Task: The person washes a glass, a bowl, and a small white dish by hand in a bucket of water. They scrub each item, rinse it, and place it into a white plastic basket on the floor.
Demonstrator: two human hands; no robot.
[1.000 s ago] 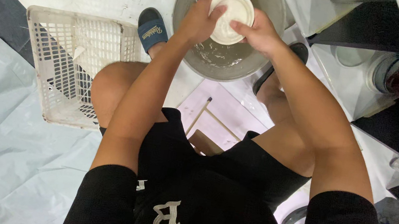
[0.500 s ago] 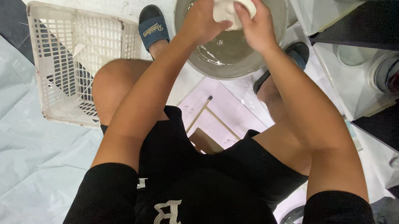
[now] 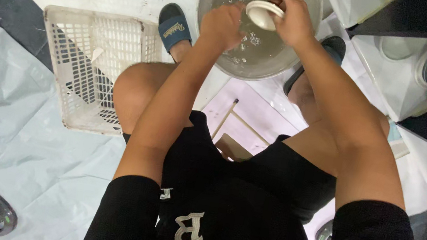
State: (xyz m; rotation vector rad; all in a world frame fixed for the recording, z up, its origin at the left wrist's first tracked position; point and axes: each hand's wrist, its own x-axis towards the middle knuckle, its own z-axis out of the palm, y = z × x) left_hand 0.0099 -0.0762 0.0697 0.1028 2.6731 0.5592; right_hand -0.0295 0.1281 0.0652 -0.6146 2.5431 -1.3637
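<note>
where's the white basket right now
In the head view the white basket sits on the floor at the person's left, beside the bent knee and the blue slipper, left of the metal basin.

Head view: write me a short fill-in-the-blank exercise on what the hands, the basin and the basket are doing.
1. The right hand holds a small white ____ on its edge over the metal basin.
2. The basin holds ____, which glints under the left hand.
3. The white plastic basket stands on the floor on the person's ____ side.
4. The blue slipper lies between the basket and the ____.

Missing words: bowl; water; left; basin
</note>
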